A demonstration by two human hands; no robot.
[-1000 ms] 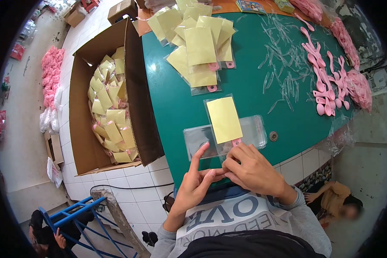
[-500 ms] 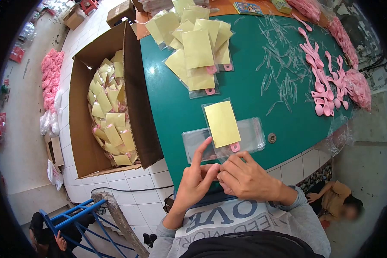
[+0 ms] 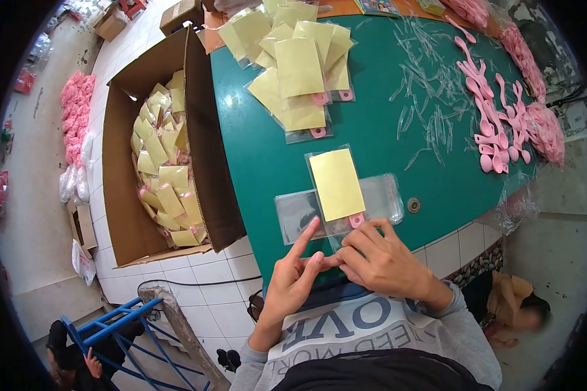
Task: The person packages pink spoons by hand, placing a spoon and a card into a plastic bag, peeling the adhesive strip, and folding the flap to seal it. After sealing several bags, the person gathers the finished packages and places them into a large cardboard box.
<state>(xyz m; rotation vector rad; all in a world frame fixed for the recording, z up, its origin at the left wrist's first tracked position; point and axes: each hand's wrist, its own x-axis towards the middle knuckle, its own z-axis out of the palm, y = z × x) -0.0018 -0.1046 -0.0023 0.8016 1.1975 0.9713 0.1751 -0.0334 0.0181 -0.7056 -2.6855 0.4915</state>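
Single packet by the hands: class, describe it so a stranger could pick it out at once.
On the green table, look at the near edge, just beyond the right hand. The packet lies alone across flat clear bags, a yellow card inside and a pink tip showing, unlike the heaped packets farther back.

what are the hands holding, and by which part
The left hand and right hand seem to pinch the near end of the clear plastic sleeve with the yellow card.

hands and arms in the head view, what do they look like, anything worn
The left hand and right hand are bare: no gloves, rings or watch show. The right sleeve is grey and reaches the wrist; the left sleeve, the same grey, ends higher up.
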